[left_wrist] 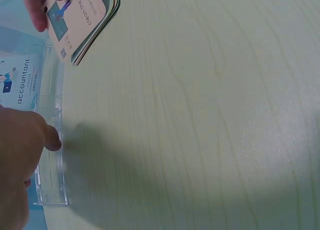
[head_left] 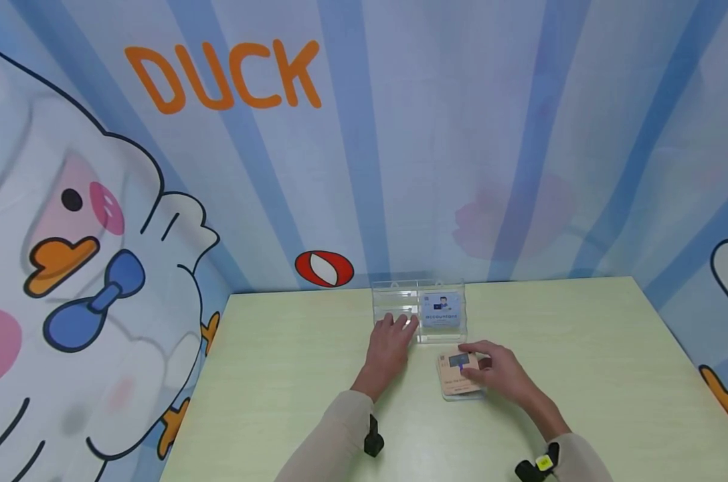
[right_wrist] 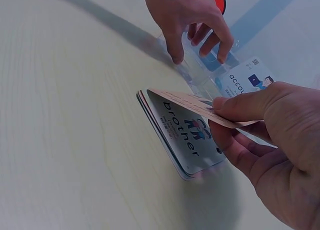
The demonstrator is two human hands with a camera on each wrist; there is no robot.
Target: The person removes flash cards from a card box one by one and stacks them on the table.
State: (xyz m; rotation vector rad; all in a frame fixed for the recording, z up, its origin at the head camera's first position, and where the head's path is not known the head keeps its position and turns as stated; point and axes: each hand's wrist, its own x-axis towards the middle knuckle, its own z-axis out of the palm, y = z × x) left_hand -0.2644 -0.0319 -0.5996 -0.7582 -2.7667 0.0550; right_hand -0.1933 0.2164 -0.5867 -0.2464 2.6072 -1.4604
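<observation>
Between the thumb and fingers of my right hand (head_left: pixel 502 371) is the edge of an orange card (right_wrist: pixel 187 104), lettered "clean the b…" in the left wrist view. It tilts up off a small stack of cards, whose top one is a white "brother" card (right_wrist: pixel 185 140). My left hand (head_left: pixel 388 351) reaches over the left half of a clear plastic holder (head_left: pixel 420 339), fingers spread and pointing down, thumb at its front edge. Whether the fingertips touch it I cannot tell. A blue "accountant" card (head_left: pixel 441 310) stands in the holder's right half.
The pale wooden table (head_left: pixel 292 375) meets a blue striped backdrop (head_left: pixel 400 134) just behind the holder. A duck picture (head_left: pixel 117 281) covers the left side. Each wrist wears a strap with a small black device (head_left: pixel 373 438).
</observation>
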